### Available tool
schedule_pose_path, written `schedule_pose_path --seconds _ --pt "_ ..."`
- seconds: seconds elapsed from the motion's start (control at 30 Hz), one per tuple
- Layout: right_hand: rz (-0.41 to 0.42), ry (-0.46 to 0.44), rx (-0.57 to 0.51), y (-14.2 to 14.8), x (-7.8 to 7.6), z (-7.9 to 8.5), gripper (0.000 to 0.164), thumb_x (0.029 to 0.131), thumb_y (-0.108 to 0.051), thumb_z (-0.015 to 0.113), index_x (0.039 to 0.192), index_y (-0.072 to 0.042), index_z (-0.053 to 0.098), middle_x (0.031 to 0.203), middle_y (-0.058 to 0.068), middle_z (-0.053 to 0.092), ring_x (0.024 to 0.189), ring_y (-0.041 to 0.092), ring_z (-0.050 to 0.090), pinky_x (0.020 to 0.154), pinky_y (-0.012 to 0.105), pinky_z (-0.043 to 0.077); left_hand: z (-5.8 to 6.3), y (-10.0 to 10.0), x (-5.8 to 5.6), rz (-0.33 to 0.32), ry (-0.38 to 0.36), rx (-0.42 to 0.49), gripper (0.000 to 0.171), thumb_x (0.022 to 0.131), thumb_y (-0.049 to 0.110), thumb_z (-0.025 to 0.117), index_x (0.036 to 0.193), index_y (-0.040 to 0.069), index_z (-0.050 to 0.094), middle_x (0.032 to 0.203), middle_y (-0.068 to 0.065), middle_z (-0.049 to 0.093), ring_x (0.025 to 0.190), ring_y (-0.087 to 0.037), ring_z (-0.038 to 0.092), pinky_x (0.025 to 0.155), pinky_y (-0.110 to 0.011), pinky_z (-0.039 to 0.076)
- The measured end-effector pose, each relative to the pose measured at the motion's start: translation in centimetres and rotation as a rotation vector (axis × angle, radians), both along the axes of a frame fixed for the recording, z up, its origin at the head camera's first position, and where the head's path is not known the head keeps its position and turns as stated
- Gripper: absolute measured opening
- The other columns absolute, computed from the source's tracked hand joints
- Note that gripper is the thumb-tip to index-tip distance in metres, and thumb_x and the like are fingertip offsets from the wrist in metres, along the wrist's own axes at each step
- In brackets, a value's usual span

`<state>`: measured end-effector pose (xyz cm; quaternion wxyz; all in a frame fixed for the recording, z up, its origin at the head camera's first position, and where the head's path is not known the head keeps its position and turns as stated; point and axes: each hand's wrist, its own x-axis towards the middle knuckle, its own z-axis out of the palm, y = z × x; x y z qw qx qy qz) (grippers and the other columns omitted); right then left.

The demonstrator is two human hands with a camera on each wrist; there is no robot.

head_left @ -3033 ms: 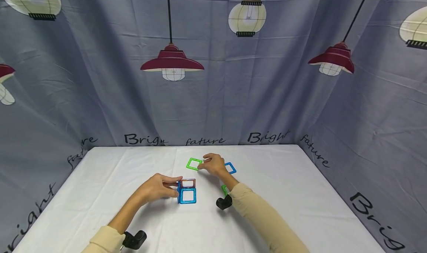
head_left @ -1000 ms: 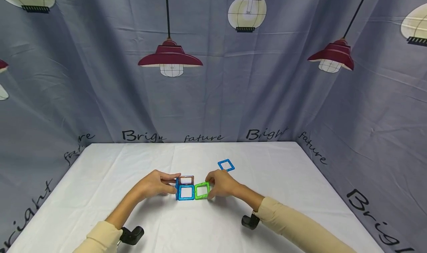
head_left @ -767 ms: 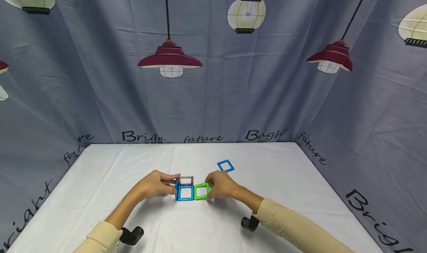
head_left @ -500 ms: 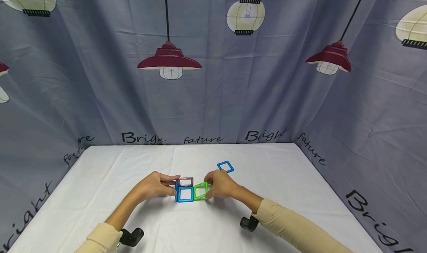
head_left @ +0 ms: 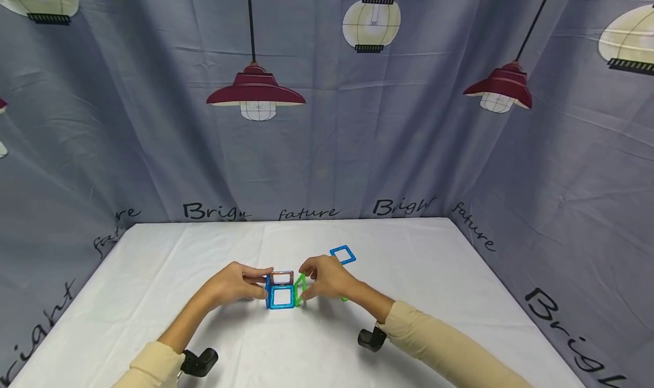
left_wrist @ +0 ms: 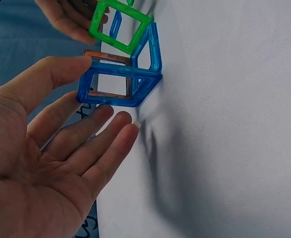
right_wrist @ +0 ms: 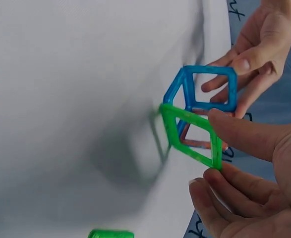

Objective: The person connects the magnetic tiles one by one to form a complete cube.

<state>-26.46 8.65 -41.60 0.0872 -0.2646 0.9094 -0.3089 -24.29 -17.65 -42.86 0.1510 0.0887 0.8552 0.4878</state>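
Observation:
Several square magnetic tiles are joined mid-table in the head view. One blue tile (head_left: 282, 307) lies flat, with an orange-brown tile (head_left: 283, 272) upright along its back edge. My left hand (head_left: 232, 286) pinches another blue tile (left_wrist: 110, 101) that stands upright on the left side, thumb on its upper edge. With thumb and fingers, my right hand (head_left: 327, 277) pinches a green tile (right_wrist: 187, 116). This green tile stands steeply at the right side of the flat one, leaning slightly outward, its lower edge touching there.
Behind my right hand lies a loose blue tile (head_left: 348, 260). Part of another green tile (head_left: 344, 299) shows beside my right wrist, the rest hidden. A white cloth (head_left: 245, 354) covers the table, and a grey printed curtain (head_left: 317, 166) hangs behind it.
My right hand has brought a green tile from the back to the flat blue tile's right edge and tipped it from nearly flat to steep. My left hand keeps its hold.

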Motion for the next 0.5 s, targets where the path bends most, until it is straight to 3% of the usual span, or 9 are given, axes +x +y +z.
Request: schedule_pose_path --seconds 0.23,0.5 --pt "-0.011 0.000 0.012 -1.1 0.1 0.0 0.051 0.074 -0.014 0.091 0.119 -0.003 0.071 0.107 0.012 0.073 0.097 0.026 0.066 0.082 0.034 0.053 0.0 0.0 -0.1 -0.019 0.002 0.016 0.060 0.077 0.015 0.087 0.134 0.008 0.067 0.124 -0.016 0.072 0.101 -0.017 0.069 0.078 -0.032 0.058" --pt "-0.023 0.016 0.035 -1.7 0.3 0.0 0.051 0.074 -0.020 0.090 0.120 -0.006 0.071 0.105 0.008 0.074 0.096 0.024 0.065 0.088 0.038 0.043 -0.2 -0.2 -0.1 -0.018 -0.002 0.026 0.060 0.079 0.015 0.086 0.135 0.008 0.066 0.124 -0.016 0.072 0.100 -0.017 0.068 0.077 -0.033 0.057"
